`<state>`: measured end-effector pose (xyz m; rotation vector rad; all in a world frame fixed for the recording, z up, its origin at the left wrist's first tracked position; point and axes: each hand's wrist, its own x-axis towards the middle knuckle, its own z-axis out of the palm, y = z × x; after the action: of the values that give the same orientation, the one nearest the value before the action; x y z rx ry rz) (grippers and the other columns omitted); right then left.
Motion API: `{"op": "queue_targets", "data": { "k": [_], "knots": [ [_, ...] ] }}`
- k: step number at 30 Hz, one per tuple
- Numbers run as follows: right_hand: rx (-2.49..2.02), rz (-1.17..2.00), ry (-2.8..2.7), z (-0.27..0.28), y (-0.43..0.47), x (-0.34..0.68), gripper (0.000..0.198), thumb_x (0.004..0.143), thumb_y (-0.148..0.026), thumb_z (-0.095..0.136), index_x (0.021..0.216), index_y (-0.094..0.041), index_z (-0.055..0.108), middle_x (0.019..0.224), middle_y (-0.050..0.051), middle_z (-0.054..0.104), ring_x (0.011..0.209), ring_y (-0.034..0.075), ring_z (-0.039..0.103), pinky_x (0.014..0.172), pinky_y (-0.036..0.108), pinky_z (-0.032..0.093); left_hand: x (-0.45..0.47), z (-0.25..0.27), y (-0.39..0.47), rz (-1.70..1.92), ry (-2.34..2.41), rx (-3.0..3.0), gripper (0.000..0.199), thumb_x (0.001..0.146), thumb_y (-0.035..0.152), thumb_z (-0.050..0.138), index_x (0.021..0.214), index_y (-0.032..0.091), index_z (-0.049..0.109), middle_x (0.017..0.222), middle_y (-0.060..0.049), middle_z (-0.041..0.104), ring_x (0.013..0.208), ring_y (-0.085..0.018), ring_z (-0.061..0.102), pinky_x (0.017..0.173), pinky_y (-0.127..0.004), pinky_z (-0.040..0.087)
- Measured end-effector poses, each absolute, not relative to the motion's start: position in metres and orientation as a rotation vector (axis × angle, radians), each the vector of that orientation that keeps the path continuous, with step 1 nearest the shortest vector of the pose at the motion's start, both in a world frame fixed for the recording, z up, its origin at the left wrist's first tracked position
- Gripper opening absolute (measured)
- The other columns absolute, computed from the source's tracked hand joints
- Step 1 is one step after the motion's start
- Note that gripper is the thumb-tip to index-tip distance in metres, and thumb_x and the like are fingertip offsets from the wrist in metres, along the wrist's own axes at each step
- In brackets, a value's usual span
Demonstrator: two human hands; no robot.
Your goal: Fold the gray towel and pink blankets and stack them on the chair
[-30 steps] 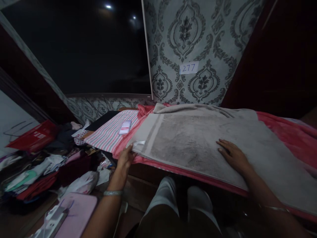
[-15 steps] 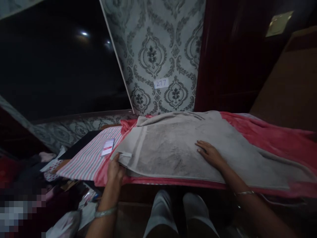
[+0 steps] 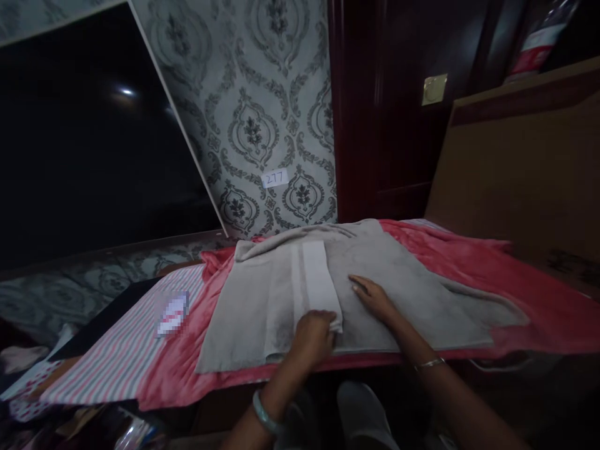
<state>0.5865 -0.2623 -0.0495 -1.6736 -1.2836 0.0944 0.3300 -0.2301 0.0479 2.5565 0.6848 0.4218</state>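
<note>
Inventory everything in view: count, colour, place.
Plush cloth: 1, grey, centre, partly folded
Lower cloth: 1, red, underneath
Striped cloth: 1, multicolour, left
Pixelated item: 1, whitish, on stripes
Television: 1, black, left
"277" card: 1, white, on wallpaper
Wallpaper: 1, grey, behind
Wood panel: 1, maroon, right
Wall plate: 1, gold, on panel
Cardboard box: 1, brown, right
Bottle: 1, red label, upper right
Clutter: uncounted, mixed, lower left
Bracelets: 2, greenish, silver, wrists
Legs: 2, greyish, bottom
Left hand: 1, bare, gripping folded end
Right hand: 1, bare, on plush cloth

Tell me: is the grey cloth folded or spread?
The grey cloth is partly folded: the left hand holds its turned-over white end.
</note>
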Motion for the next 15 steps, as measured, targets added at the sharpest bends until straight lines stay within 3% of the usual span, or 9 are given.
{"op": "queue_targets", "data": {
  "k": [5, 12, 15],
  "knots": [
    [-1.655, 0.090, -1.304, -0.048, -0.261, 0.584, 0.042, 0.090, -0.037, 0.053, 0.126, -0.022, 0.071, 0.132, 0.011, 0.068, 0.126, 0.025, 0.061, 0.114, 0.048, 0.043, 0.318, 0.025, -0.241, 0.348, 0.779, 2.721, 0.071, 0.071, 0.000, 0.051, 0.140, 0.016, 0.060, 0.147, -0.015, 0.056, 0.141, -0.030, 0.048, 0.122, -0.050, 0.035],
    [-1.612, 0.170, -1.207, -0.034, -0.258, 0.579, 0.038, 0.086, -0.031, 0.058, 0.120, -0.022, 0.073, 0.129, 0.011, 0.070, 0.123, 0.026, 0.062, 0.114, 0.049, 0.043, 0.323, 0.036, -0.224, 0.777, 0.683, 2.364, 0.045, 0.089, 0.018, 0.047, 0.129, 0.019, 0.067, 0.130, -0.011, 0.069, 0.123, -0.024, 0.063, 0.110, -0.046, 0.048],
    [-1.587, 0.259, -1.108, -0.019, -0.253, 0.574, 0.037, 0.085, -0.025, 0.057, 0.117, -0.021, 0.074, 0.127, 0.010, 0.071, 0.120, 0.025, 0.065, 0.111, 0.046, 0.045, 0.326, 0.032, -0.231, 0.695, 0.697, 2.495, 0.051, 0.083, 0.011, 0.048, 0.130, 0.018, 0.067, 0.134, -0.012, 0.067, 0.128, -0.026, 0.060, 0.114, -0.047, 0.044]
  ]
}}
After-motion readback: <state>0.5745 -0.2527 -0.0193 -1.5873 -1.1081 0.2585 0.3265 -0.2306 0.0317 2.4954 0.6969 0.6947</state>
